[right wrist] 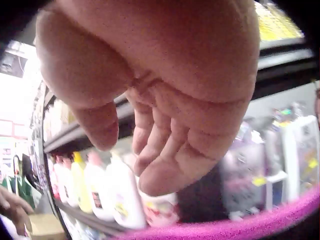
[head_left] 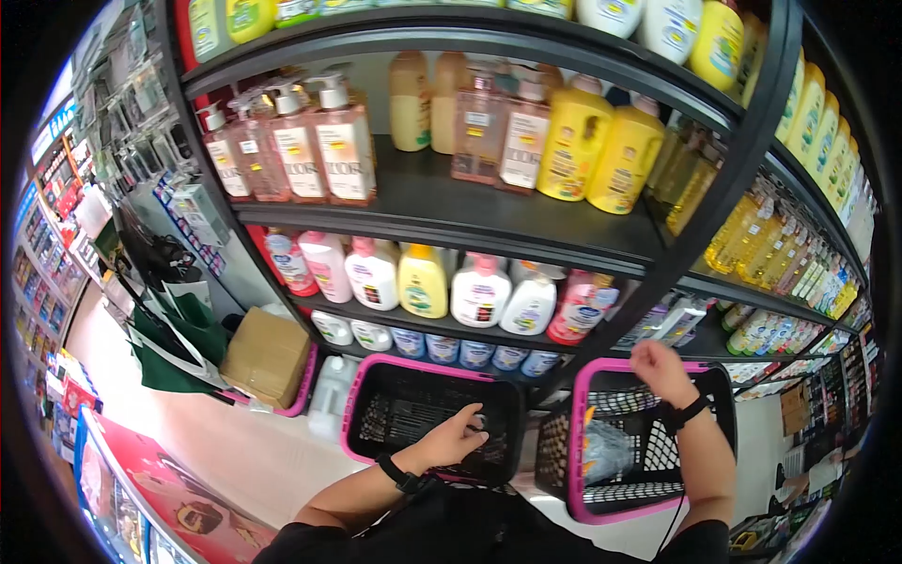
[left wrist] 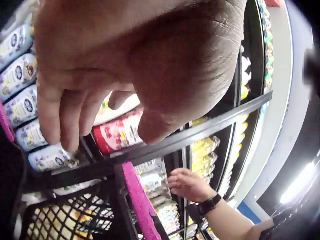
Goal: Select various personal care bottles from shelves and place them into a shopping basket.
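My left hand (head_left: 451, 438) hangs over a black shopping basket with a pink rim (head_left: 351, 414), its fingers loosely bent and holding nothing. The left wrist view shows the fingers pointing down, thumb apart from them. Over the back of a second pink-rimmed basket (head_left: 580, 395) is my right hand (head_left: 663, 372), also with nothing in its grasp. Its fingers (right wrist: 165, 175) are softly curled in the right wrist view, above the pink rim. A clear plastic-wrapped item (head_left: 609, 451) with orange bits lies inside that second basket.
Black shelves (head_left: 451, 202) in front carry pump bottles (head_left: 345, 150), yellow bottles (head_left: 573, 141) and white lotion bottles (head_left: 480, 293). Blue-labelled bottles (head_left: 442, 349) line the bottom. A white jug (head_left: 332, 397) and a cardboard box (head_left: 268, 357) stand left. A black upright post (head_left: 700, 216) divides the shelving.
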A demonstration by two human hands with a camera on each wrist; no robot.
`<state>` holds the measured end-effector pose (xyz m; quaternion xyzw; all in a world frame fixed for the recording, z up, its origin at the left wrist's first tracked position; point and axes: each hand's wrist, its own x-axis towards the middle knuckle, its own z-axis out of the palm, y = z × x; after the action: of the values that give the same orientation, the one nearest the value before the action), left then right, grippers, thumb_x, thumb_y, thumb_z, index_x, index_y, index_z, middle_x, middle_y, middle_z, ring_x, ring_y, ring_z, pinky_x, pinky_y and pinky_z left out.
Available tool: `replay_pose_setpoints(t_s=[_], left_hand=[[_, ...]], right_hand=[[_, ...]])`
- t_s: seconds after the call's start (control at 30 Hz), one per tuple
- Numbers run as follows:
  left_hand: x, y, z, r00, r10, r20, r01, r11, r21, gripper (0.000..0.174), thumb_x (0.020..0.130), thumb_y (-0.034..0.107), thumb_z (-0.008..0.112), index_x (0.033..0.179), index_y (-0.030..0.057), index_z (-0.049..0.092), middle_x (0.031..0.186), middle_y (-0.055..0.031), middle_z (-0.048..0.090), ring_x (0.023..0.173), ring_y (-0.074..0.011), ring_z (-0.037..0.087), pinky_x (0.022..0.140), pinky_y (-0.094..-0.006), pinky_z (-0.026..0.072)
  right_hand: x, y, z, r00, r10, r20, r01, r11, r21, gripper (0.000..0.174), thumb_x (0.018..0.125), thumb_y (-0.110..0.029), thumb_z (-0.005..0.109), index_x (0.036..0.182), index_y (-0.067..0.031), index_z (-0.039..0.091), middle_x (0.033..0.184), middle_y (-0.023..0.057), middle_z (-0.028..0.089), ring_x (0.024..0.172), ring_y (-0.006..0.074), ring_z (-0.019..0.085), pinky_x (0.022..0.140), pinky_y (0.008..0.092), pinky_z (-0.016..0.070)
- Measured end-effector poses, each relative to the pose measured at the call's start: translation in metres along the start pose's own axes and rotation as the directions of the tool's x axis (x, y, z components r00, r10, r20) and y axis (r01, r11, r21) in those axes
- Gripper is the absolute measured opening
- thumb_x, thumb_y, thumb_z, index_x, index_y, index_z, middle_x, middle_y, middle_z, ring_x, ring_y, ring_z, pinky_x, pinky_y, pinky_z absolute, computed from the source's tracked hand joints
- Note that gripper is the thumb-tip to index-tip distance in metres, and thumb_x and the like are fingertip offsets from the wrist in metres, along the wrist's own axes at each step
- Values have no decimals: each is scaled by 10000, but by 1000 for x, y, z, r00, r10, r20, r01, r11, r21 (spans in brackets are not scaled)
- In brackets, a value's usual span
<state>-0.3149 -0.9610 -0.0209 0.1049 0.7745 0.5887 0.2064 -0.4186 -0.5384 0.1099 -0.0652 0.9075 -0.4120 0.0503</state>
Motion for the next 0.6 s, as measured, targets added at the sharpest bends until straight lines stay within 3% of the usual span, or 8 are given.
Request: replay_pose_setpoints(t_s=[0.07, 0.13, 0.2, 0.27, 0.33, 0.4, 0.5, 0.6], left_hand=[[-14, 0, -41, 999, -27, -37, 28, 1000, 10, 634, 960, 232, 672, 1471, 2, 375, 1241, -194, 619, 967, -223, 663, 865, -337, 540], [-27, -3, -78, 996, -85, -29, 85, 996, -12, 581, 964, 210, 665, 1443, -3, 414, 1202, -178, 638, 970, -207, 660, 860, -325, 539], [-36, -27, -109, 997, -10, -74, 9, 1000, -18, 524, 967, 192, 661, 1403, -13, 457, 1171, -159, 651, 964, -189, 656, 854, -312, 536], [-48, -43, -134, 993, 26, -119, -31, 999, -41, 484, 967, 178, 660, 1374, -22, 487, 1142, -139, 662, 963, -173, 653, 852, -302, 533], [-62, -51, -157, 987, 17, -162, -29, 997, -77, 462, 967, 169, 660, 1354, -30, 506, 1115, -120, 671, 967, -161, 649, 853, -296, 528], [-75, -65, -174, 976, 8, -219, -35, 992, -121, 445, 967, 161, 660, 1341, -33, 518, 1092, -106, 678, 972, -155, 648, 856, -293, 525], [-97, -83, -191, 952, -46, -303, -22, 976, -219, 411, 971, 138, 651, 1323, -36, 532, 1068, -89, 689, 978, -150, 648, 868, -293, 522], [-115, -99, -204, 965, -123, -230, 26, 923, -384, 386, 978, 121, 639, 1312, -43, 536, 1075, -82, 685, 983, -148, 645, 872, -292, 519]], right_hand=[[30, -78, 31, 978, -205, -49, 210, 966, 151, 193, 910, -56, 687, 1085, -19, 613, 947, 31, 658, 884, 101, 629, 772, 273, 520], [66, -152, 70, 912, -408, -43, 410, 904, 119, 235, 922, -67, 685, 1138, -15, 606, 993, 36, 652, 915, 107, 629, 815, 283, 531], [98, -225, 114, 878, -477, -43, 476, 859, 187, 321, 916, -78, 703, 1204, -13, 577, 1050, 48, 642, 954, 129, 631, 861, 298, 539], [137, -285, 158, 858, -513, -16, 474, 779, 411, 409, 903, -79, 721, 1263, -18, 536, 1132, 78, 623, 1047, 156, 619, 902, 314, 538], [172, -337, 191, 806, -582, -113, 582, 741, 334, 517, 885, -116, 753, 1321, -13, 495, 1180, 115, 608, 1126, 183, 594, 916, 320, 533], [213, -374, 216, 757, -607, -240, 650, 733, 197, 612, 865, -168, 784, 1354, 13, 463, 1238, 165, 597, 1189, 202, 571, 935, 333, 527], [249, -415, 237, 808, -483, -337, 572, 780, 254, 671, 847, -189, 803, 1360, 51, 443, 1264, 198, 603, 1164, 217, 597, 927, 346, 530], [261, -431, 245, 873, -443, -201, 475, 684, 554, 679, 841, -160, 806, 1362, 66, 433, 1248, 195, 626, 1117, 224, 632, 921, 351, 534]])
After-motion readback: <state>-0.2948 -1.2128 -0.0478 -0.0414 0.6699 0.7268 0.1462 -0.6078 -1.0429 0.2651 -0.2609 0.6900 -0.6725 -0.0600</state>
